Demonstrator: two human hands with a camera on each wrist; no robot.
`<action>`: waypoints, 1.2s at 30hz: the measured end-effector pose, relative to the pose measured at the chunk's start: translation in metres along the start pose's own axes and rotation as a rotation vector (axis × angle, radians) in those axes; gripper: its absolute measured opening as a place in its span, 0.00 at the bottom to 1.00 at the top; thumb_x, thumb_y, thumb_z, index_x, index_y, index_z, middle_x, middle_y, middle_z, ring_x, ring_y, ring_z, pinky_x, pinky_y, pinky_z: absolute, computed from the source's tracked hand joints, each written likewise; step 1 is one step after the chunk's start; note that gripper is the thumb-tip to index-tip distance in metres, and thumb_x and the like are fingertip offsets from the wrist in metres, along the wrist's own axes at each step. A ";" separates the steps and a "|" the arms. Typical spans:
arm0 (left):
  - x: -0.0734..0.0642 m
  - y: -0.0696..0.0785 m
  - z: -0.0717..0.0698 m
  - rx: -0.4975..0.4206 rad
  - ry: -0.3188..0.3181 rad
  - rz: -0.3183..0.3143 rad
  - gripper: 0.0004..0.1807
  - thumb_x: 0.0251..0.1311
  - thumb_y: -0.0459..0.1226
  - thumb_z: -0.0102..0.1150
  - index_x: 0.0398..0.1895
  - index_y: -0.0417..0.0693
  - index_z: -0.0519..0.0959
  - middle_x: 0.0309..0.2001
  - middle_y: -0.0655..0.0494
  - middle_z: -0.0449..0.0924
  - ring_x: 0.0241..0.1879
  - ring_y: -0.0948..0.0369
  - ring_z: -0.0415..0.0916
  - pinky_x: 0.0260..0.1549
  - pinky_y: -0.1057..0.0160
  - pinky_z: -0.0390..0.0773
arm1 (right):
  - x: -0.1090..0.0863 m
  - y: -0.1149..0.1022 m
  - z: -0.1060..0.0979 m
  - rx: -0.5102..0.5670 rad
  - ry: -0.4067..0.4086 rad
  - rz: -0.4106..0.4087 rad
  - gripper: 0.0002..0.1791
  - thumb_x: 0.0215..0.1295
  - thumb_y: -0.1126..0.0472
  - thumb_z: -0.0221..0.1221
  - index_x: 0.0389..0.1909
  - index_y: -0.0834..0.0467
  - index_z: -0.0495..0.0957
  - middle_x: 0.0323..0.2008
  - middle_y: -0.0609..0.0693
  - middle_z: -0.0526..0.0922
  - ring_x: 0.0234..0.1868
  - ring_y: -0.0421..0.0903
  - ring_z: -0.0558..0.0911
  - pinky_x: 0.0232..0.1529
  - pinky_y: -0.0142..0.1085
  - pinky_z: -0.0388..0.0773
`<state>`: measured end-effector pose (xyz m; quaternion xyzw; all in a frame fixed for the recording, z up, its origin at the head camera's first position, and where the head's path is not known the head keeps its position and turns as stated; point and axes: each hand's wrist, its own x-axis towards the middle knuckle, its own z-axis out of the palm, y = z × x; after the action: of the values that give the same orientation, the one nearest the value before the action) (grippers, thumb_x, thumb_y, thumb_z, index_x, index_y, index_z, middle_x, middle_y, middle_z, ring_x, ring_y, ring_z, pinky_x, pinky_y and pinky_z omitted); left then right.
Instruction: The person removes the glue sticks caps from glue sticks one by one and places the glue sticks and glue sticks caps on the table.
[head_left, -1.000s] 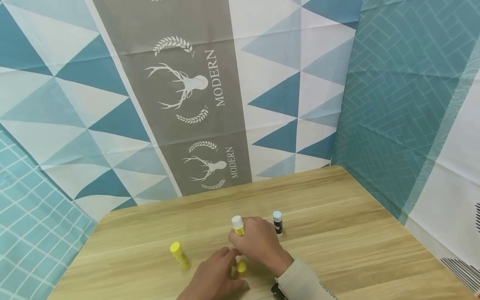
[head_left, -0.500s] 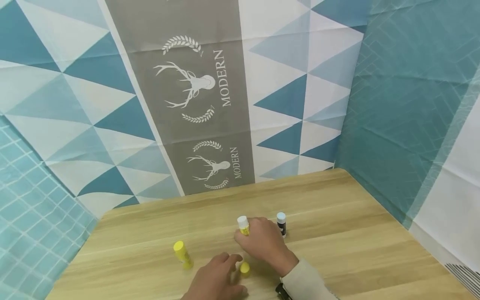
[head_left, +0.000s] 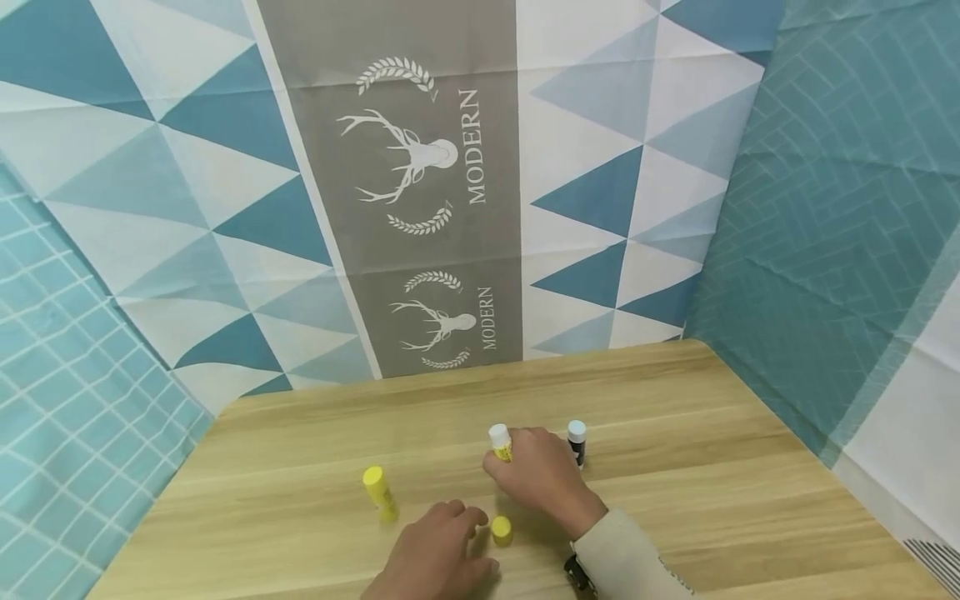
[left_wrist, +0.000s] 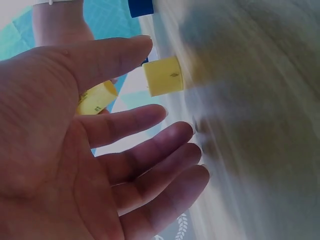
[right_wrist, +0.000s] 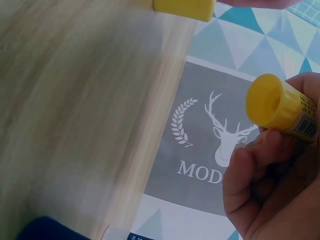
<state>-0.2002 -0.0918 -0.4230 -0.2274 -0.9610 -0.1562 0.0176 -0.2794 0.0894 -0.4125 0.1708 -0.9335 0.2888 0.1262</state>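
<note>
My right hand point(head_left: 536, 471) grips a yellow glue stick point(head_left: 501, 443) above the table, its white end upward. In the right wrist view, the hollow yellow lower end of that glue stick point(right_wrist: 272, 102) shows between curled fingers. A small yellow cap point(head_left: 502, 531) stands on the table beside my left hand point(head_left: 442, 550). That hand holds nothing; its fingers and thumb are spread apart, and in the left wrist view the cap point(left_wrist: 164, 76) appears beyond the thumb and index fingertips.
Another yellow glue stick point(head_left: 380, 493) stands on the wooden table point(head_left: 300, 467) to the left. Just past the right hand is a black glue stick point(head_left: 576, 442) with a pale top. Something dark point(head_left: 577, 573) sits by the right sleeve. Printed cloth walls point(head_left: 585, 200) enclose the back and sides.
My left hand's fingers have come away from the yellow cap, which stays on the table. The right hand still holds its glue stick. The head view has shifted slightly.
</note>
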 end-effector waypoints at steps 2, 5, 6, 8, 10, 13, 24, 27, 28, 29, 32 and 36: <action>-0.001 -0.001 0.000 0.008 0.000 0.004 0.23 0.49 0.53 0.71 0.45 0.53 0.82 0.36 0.64 0.75 0.37 0.64 0.73 0.30 0.61 0.74 | 0.002 0.001 0.001 -0.012 0.001 0.002 0.19 0.59 0.48 0.58 0.13 0.48 0.66 0.11 0.41 0.66 0.10 0.37 0.63 0.11 0.33 0.60; -0.002 -0.001 -0.002 0.024 -0.008 0.000 0.23 0.49 0.54 0.72 0.45 0.54 0.83 0.36 0.65 0.76 0.37 0.64 0.74 0.32 0.60 0.76 | 0.004 0.001 0.003 -0.023 -0.004 -0.003 0.21 0.61 0.47 0.58 0.13 0.48 0.66 0.12 0.41 0.66 0.11 0.37 0.63 0.11 0.33 0.60; -0.003 -0.001 -0.003 0.026 -0.016 -0.007 0.23 0.49 0.54 0.72 0.45 0.54 0.83 0.36 0.65 0.76 0.37 0.64 0.74 0.32 0.60 0.76 | 0.005 0.000 0.004 -0.023 -0.008 -0.005 0.21 0.62 0.47 0.58 0.13 0.48 0.66 0.12 0.41 0.66 0.11 0.37 0.63 0.11 0.33 0.61; -0.003 -0.001 -0.004 0.025 -0.034 -0.019 0.23 0.48 0.54 0.73 0.45 0.54 0.83 0.36 0.65 0.77 0.38 0.64 0.74 0.33 0.60 0.76 | 0.006 0.001 0.004 -0.027 -0.017 -0.003 0.22 0.63 0.46 0.58 0.13 0.48 0.66 0.12 0.41 0.66 0.11 0.38 0.64 0.12 0.34 0.62; -0.005 -0.001 -0.004 0.011 -0.049 -0.028 0.24 0.47 0.53 0.74 0.45 0.53 0.83 0.36 0.65 0.77 0.38 0.64 0.74 0.33 0.60 0.76 | 0.007 0.001 0.005 -0.034 -0.025 0.006 0.23 0.64 0.44 0.58 0.13 0.48 0.66 0.12 0.42 0.66 0.12 0.39 0.65 0.12 0.35 0.62; -0.007 -0.002 -0.006 -0.009 -0.065 -0.033 0.24 0.47 0.52 0.74 0.46 0.53 0.83 0.37 0.65 0.76 0.38 0.64 0.74 0.32 0.60 0.75 | 0.007 0.002 0.007 -0.044 -0.031 0.016 0.24 0.65 0.43 0.57 0.12 0.48 0.66 0.12 0.42 0.66 0.12 0.39 0.65 0.12 0.35 0.62; -0.012 -0.004 -0.014 0.027 -0.095 -0.056 0.22 0.52 0.55 0.71 0.46 0.56 0.84 0.42 0.63 0.81 0.44 0.59 0.78 0.39 0.53 0.79 | 0.014 0.001 0.011 -0.070 -0.072 0.032 0.26 0.65 0.39 0.57 0.13 0.49 0.65 0.14 0.44 0.67 0.14 0.41 0.65 0.13 0.36 0.61; -0.015 -0.009 -0.011 0.017 -0.087 -0.053 0.21 0.53 0.55 0.70 0.45 0.56 0.84 0.41 0.63 0.81 0.43 0.59 0.78 0.35 0.54 0.80 | 0.016 -0.001 0.012 -0.074 -0.103 0.025 0.26 0.65 0.38 0.58 0.14 0.49 0.64 0.16 0.45 0.68 0.15 0.41 0.66 0.13 0.36 0.63; -0.016 -0.010 -0.010 0.014 -0.081 -0.049 0.20 0.53 0.55 0.70 0.45 0.56 0.84 0.41 0.63 0.80 0.42 0.60 0.78 0.34 0.55 0.80 | 0.017 -0.001 0.012 -0.072 -0.112 0.023 0.26 0.65 0.38 0.58 0.14 0.49 0.65 0.16 0.45 0.68 0.15 0.41 0.66 0.14 0.36 0.63; -0.016 -0.011 -0.009 0.015 -0.073 -0.043 0.20 0.53 0.55 0.69 0.45 0.56 0.84 0.40 0.64 0.80 0.41 0.60 0.78 0.33 0.56 0.80 | 0.017 -0.001 0.013 -0.072 -0.121 0.021 0.27 0.65 0.38 0.58 0.15 0.49 0.65 0.17 0.45 0.68 0.15 0.41 0.67 0.14 0.37 0.64; -0.018 -0.012 -0.005 0.018 -0.055 -0.022 0.20 0.54 0.55 0.69 0.44 0.56 0.84 0.38 0.65 0.79 0.39 0.63 0.77 0.31 0.59 0.78 | 0.019 -0.001 0.013 -0.072 -0.138 0.014 0.25 0.65 0.36 0.58 0.17 0.48 0.67 0.19 0.45 0.69 0.16 0.42 0.68 0.15 0.37 0.65; -0.019 -0.013 -0.003 0.017 -0.046 0.012 0.18 0.55 0.54 0.68 0.43 0.55 0.84 0.35 0.68 0.76 0.37 0.66 0.74 0.27 0.63 0.75 | 0.022 0.001 0.013 -0.077 -0.129 0.013 0.25 0.65 0.34 0.59 0.19 0.48 0.70 0.21 0.46 0.71 0.17 0.42 0.68 0.16 0.38 0.65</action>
<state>-0.1890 -0.1120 -0.4258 -0.2365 -0.9611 -0.1427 -0.0018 -0.3012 0.0775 -0.4159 0.1778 -0.9513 0.2418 0.0701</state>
